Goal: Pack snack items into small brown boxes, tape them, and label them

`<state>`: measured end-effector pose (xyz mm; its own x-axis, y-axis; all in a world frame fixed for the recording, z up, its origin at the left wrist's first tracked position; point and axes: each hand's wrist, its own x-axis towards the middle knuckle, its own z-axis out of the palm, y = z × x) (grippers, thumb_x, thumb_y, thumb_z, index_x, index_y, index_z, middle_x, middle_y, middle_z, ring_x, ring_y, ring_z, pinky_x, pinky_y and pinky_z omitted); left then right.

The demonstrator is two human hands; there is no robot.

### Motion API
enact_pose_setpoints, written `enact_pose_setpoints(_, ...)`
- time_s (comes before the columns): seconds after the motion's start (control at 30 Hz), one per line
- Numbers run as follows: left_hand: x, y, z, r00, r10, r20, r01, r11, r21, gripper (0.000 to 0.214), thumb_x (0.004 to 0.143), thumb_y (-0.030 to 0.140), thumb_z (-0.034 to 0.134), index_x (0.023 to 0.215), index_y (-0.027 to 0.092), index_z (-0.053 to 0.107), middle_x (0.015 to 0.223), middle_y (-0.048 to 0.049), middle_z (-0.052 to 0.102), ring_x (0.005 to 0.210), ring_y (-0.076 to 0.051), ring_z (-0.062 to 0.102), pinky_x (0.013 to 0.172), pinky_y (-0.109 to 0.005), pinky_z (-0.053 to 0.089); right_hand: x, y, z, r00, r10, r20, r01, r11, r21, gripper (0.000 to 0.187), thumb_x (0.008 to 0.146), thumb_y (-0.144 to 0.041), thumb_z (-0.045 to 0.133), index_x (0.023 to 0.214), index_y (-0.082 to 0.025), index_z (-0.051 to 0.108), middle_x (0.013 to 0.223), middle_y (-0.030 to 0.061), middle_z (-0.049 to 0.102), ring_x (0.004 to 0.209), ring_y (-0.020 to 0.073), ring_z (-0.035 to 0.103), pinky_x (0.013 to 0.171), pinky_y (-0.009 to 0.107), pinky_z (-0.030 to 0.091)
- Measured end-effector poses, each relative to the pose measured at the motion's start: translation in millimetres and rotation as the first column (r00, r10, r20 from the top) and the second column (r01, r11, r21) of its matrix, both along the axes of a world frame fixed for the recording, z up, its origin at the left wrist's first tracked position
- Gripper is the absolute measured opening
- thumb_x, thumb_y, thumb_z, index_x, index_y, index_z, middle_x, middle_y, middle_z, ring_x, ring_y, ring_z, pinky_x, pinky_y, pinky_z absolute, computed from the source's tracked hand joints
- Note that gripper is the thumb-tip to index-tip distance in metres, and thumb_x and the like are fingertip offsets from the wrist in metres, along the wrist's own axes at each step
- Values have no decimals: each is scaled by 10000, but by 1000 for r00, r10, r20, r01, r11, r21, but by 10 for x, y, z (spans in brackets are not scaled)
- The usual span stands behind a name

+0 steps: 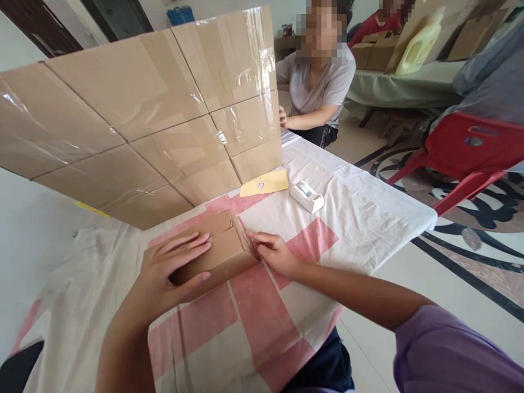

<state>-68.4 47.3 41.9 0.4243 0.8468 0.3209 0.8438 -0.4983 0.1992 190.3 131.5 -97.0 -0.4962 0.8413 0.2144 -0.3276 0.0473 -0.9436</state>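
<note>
Cloth [266,322] covers lower centre; our box [223,240] points lengthwise to upper right. Our left hand [170,262] spreads on it, right hand [274,254] pinches something unclear at its right end.

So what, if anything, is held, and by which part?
Left hand rests on top of the cardboard box; right hand is at its right end, grip unclear.

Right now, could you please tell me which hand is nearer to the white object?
Right: the right hand is at the right end of the small box, with the white object beyond it, slightly rightward; the left hand rests on the box, farther left.
</note>
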Motion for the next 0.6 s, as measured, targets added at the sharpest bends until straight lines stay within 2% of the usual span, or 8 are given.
enact_pose_setpoints(0.1, 7, 6, 7, 1000, 6, 9, -6, 1000, -9, 541, 887, 425, 750, 1409, 381, 613, 1431, -16, 668, 1382, -293, 578, 1143, -511, 501, -6, 18, -12, 1000, 10, 12, -11, 1000, 3, 480, 862, -208, 604, 1315, -282, 743, 828, -12, 597, 770, 141, 537, 777, 297, 492)
enact_pose_setpoints(0.23, 17, 6, 14, 1000, 19, 20, -19, 1000, -17, 521, 886, 428, 748, 1392, 380, 634, 1426, -11, 671, 1383, -285, 580, 1152, -491, 501, 1, 43, -4, 1000, 1, 27, -1, 1000, 8, 424, 874, -251, 638, 1277, -287, 764, 1006, 24, 689, 971, 182, 613, 976, 355, 492)
enact_pose_setpoints(0.3, 17, 1, 11, 999, 27, 17, -26, 999, -18, 517, 887, 431, 746, 1390, 378, 638, 1424, -15, 673, 1381, -289, 582, 1153, -497, 498, 12, 52, 6, 999, -13, 45, 11, 1000, 24, 400, 883, -251, 624, 1250, -277, 779, 967, 27, 675, 913, 173, 609, 924, 340, 504)
enact_pose_setpoints(0.43, 5, -1, -10, 1000, 24, 2, -24, 1000, -10, 525, 890, 434, 741, 1399, 367, 629, 1422, -29, 675, 1375, -299, 585, 1151, -517, 491, 37, 33, 29, 998, -32, 58, 26, 995, 91, 392, 878, -211, 587, 1206, -242, 799, 772, -15, 547, 703, 124, 518, 738, 290, 471)
enact_pose_setpoints(0.6, -7, 15, -37, 1000, -22, 6, 22, 999, 47, 512, 890, 433, 742, 1384, 347, 639, 1403, -29, 688, 1346, -292, 606, 1120, -495, 516, 57, -46, 41, 986, -146, 81, 138, 985, 102, 279, 873, -201, 580, 961, -194, 845, 719, -1, 557, 684, 133, 540, 664, 278, 446)
